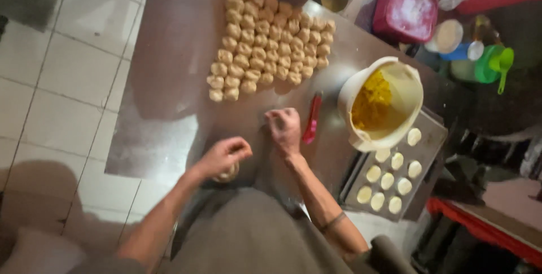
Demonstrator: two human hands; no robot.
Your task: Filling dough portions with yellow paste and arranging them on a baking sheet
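A: How are the hands sitting?

B: The left hand (224, 155) is curling its fingers down over a small dough piece (227, 173) near the table's front edge, covering most of it. The right hand (284, 129) is resting as a closed fist on the steel table (169, 82); I cannot tell whether anything is inside it. Both forearms are reaching forward from the body.

A: And the counts?

B: The shaped dough balls (271, 42) are lying in a tight block further back, too many and too blurred to count exactly. Nine pale rounds (389, 181) are lying on the baking tray (432, 138). One cream bucket (381, 104) of yellow filling is standing on the tray's far end, and one red tool (311, 119) is lying just beside the right hand.

A: Any room?

B: Bare steel is lying open to the left of both hands, running out to the table's left edge.
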